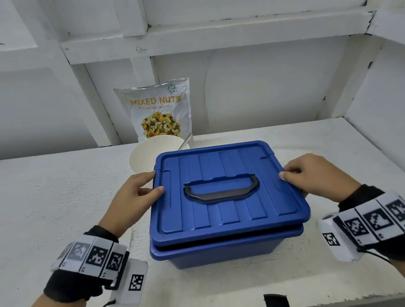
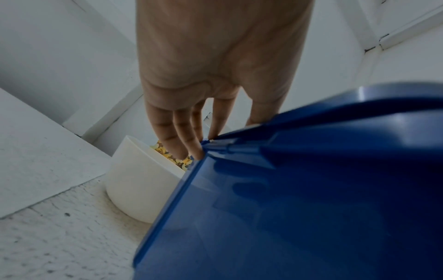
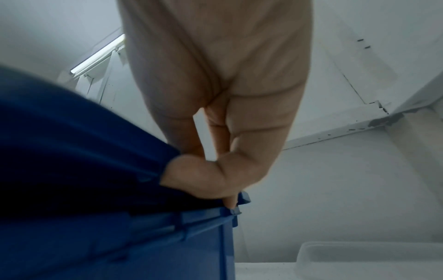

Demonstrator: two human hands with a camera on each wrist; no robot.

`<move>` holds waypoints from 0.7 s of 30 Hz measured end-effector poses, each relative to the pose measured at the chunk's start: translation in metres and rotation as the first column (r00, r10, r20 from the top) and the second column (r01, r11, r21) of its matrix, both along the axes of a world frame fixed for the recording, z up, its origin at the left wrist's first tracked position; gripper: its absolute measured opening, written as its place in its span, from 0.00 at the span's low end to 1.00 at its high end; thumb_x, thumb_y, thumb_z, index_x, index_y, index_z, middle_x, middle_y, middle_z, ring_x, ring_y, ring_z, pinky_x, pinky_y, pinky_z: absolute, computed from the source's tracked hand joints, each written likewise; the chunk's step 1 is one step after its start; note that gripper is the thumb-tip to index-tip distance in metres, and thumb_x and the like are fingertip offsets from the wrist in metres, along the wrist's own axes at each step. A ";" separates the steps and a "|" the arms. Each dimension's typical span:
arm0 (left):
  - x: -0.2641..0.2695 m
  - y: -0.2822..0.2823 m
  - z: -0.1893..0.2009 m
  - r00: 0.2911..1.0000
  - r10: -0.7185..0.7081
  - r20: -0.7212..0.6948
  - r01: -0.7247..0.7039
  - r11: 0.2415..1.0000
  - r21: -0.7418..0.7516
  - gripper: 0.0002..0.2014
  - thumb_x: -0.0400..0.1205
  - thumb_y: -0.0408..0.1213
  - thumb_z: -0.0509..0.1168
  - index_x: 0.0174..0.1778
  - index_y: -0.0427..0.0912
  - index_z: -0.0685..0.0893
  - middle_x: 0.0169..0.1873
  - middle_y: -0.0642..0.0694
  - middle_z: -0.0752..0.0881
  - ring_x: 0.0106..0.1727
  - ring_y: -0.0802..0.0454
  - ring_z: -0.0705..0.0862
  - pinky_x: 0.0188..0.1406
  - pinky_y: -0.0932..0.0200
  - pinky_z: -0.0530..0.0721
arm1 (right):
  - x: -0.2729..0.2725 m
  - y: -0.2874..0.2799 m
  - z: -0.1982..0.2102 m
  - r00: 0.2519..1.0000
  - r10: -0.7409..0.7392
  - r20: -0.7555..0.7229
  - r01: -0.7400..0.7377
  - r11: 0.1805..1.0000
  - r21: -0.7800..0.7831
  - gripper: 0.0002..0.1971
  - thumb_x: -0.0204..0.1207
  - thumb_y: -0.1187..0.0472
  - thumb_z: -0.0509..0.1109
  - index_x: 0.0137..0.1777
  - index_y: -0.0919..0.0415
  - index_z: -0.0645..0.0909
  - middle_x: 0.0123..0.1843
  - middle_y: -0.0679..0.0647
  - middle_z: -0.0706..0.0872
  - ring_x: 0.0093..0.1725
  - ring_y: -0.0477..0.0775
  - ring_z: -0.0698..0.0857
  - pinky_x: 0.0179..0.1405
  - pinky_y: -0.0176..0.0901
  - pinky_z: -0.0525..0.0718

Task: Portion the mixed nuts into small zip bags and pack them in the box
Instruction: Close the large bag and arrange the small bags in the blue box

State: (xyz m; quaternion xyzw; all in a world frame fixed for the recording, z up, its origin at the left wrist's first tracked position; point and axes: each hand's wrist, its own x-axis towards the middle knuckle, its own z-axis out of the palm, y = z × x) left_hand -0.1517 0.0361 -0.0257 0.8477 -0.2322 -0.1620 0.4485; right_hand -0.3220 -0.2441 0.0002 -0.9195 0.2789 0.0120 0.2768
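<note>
Left hand (image 1: 135, 196): grasping left edge of lid (image 1: 224, 191), thumb on top, fingers curled at the rim.
Bowl (image 1: 145, 155): white, round, smooth; far left of box, touching or just beside it; mixed nuts (image 2: 172, 158) inside.
Nut bag (image 1: 158, 110): glossy pouch, upright, far against the wall.
Box (image 1: 223, 250): blue rigid plastic, centred between both hands, equally near each; ribbed lid sits loose, gap along near edge.
Handle (image 1: 221, 189): black, long axis left to right.
Right hand (image 1: 311, 178): grasping right lid edge likewise.
Surface (image 1: 36, 199): white, rough.

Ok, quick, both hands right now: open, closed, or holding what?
Left hand: grips the left edge of the blue lid.
Right hand: grips the lid's right edge.
</note>
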 end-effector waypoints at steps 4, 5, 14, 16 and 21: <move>-0.002 0.006 -0.004 1.000 -0.013 0.021 0.012 1.000 0.019 0.21 0.81 0.37 0.65 0.70 0.51 0.74 0.62 0.52 0.74 0.50 0.57 0.82 0.52 0.61 0.77 | 0.000 0.006 -0.007 1.000 0.022 -0.017 -0.023 0.997 -0.073 0.13 0.81 0.58 0.62 0.52 0.67 0.84 0.39 0.59 0.88 0.32 0.52 0.84 0.34 0.39 0.81; -0.003 0.008 -0.005 1.000 -0.015 0.016 0.015 1.000 0.010 0.20 0.81 0.37 0.64 0.69 0.54 0.73 0.61 0.53 0.74 0.49 0.60 0.82 0.50 0.61 0.78 | 0.000 0.008 -0.009 0.999 0.033 -0.017 -0.034 0.994 -0.101 0.14 0.81 0.57 0.62 0.53 0.66 0.84 0.40 0.58 0.87 0.34 0.53 0.83 0.35 0.40 0.81; -0.005 0.016 -0.010 0.996 -0.017 -0.086 0.015 1.000 -0.026 0.20 0.83 0.39 0.61 0.68 0.63 0.68 0.50 0.54 0.84 0.48 0.55 0.86 0.45 0.58 0.86 | -0.006 0.008 -0.020 0.996 -0.001 0.087 0.004 1.000 -0.026 0.16 0.79 0.53 0.65 0.59 0.62 0.82 0.38 0.50 0.83 0.38 0.48 0.82 0.43 0.46 0.85; -0.006 0.016 -0.009 0.996 -0.018 -0.090 0.016 0.999 -0.033 0.20 0.83 0.38 0.61 0.68 0.63 0.68 0.49 0.55 0.84 0.48 0.56 0.85 0.41 0.62 0.85 | -0.010 0.009 -0.021 0.994 -0.038 0.103 0.031 0.997 0.074 0.17 0.78 0.52 0.66 0.62 0.60 0.79 0.42 0.53 0.85 0.41 0.51 0.85 0.43 0.48 0.87; -0.007 0.018 -0.011 0.994 -0.023 -0.108 0.021 1.000 -0.020 0.22 0.81 0.41 0.64 0.70 0.61 0.69 0.51 0.52 0.85 0.50 0.53 0.86 0.47 0.52 0.87 | -0.015 0.009 -0.021 0.988 -0.074 0.139 0.045 0.978 0.204 0.15 0.79 0.55 0.66 0.63 0.58 0.79 0.44 0.52 0.86 0.41 0.45 0.86 0.32 0.35 0.85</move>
